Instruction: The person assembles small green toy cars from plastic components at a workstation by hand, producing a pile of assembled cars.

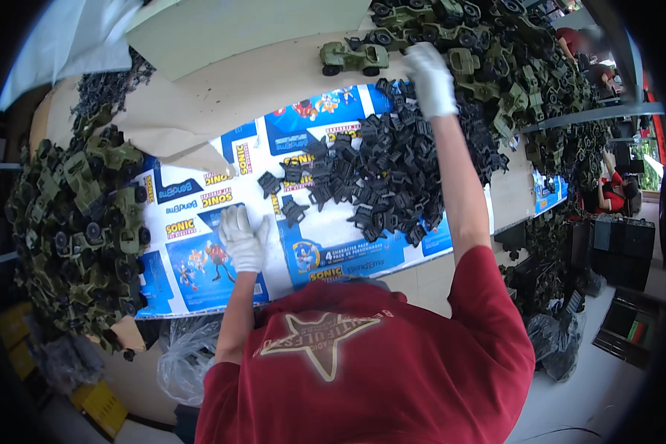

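Note:
My left hand (243, 238), in a white glove, rests on a blue and white printed cardboard sheet (277, 255), its thumb apart from the fingers and nothing seen in it. Stretched far forward, my right hand (431, 80), also gloved, is over the far edge of a heap of small black plastic parts (377, 170). Its fingertips are blurred, and whether they hold anything cannot be made out. Just left of it, a green toy jeep (354, 57) with black wheels stands on the tabletop. More green toy jeeps (466, 63) are piled right beside and beyond that hand.
Another big pile of green toy jeeps (81, 229) covers the table's left end. Brown paper (174, 129) and dark small parts (111, 83) lie at the far left. A pale green panel (237, 33) borders the back. Other people (616, 194) sit at the far right.

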The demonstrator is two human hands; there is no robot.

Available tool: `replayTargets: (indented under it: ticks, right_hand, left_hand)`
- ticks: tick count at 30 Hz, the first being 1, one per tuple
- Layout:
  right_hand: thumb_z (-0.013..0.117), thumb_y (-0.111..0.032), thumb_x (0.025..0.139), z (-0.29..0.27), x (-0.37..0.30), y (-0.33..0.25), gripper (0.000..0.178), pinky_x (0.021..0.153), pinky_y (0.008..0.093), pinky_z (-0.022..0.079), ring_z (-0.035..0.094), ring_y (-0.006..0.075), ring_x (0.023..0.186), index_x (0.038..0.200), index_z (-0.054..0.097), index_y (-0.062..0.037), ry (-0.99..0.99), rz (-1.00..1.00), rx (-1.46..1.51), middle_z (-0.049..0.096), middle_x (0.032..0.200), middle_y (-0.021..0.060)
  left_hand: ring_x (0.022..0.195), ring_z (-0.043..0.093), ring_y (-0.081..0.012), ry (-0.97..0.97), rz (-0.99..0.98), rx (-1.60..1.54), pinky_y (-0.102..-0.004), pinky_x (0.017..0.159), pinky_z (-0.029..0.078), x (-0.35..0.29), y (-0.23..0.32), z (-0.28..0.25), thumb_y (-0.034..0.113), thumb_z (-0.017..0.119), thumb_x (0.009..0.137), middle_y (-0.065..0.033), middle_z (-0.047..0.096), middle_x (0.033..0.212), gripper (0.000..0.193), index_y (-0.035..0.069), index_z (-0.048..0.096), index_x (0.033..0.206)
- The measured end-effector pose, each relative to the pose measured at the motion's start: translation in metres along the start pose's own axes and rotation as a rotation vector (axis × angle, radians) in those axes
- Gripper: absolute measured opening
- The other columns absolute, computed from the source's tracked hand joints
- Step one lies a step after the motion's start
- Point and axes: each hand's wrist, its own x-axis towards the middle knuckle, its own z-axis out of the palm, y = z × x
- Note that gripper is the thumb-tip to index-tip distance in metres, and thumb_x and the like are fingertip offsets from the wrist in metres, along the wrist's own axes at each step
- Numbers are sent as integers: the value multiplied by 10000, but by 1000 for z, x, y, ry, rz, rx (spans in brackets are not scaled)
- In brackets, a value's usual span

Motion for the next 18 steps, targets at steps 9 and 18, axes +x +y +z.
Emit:
replayTargets:
  ticks: [9, 18]
  right_hand:
    - [606, -161, 785, 38, 118, -114, 421, 970, 473, 366, 521, 260, 1215, 1205, 623, -152, -510, 28, 518, 642, 1202, 77]
    - [731, -455, 726, -133, 25, -130, 508, 816, 411, 546, 683, 366, 896, 1056, 690, -71, -424, 127, 1092, 702, 966, 205]
  left_hand:
    - [1248, 472, -357, -107, -65, 45, -512, 1028, 338, 2, 3, -4, 346, 714, 820, -132, 543, 1255, 524, 59, 547, 1225]
    - [1259, 465, -347, -137, -107, -7, -502, 1047, 324, 4, 2, -6, 358, 698, 834, -127, 564, 1252, 495, 65, 574, 1213]
